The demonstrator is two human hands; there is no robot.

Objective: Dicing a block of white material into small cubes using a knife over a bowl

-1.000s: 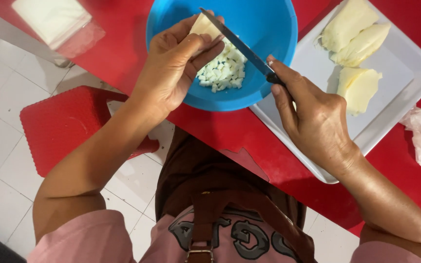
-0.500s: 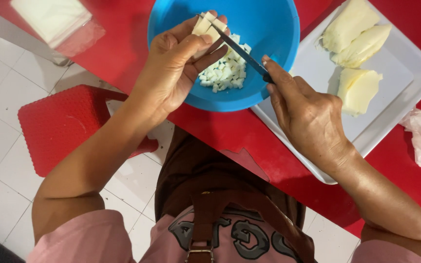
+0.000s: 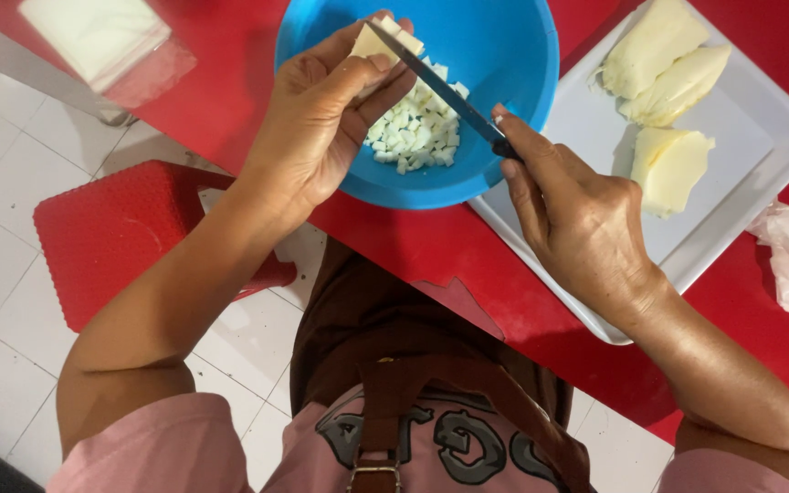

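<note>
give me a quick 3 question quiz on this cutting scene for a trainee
1. Which hand holds the knife?
2. True or false: the diced pieces lie in the blue bowl.
3. How many pale chunks lie on the grey tray: A two, B three, C five?

Key: 1 the right hand, while the left hand grips a pale block; 2 true; 3 B.

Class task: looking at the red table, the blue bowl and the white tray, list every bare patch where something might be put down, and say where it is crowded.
Bare: the tray in front of the pale wedges; the red table between bowl and glass block. Crowded: over the bowl, where the left hand, right hand and knife meet.
</note>
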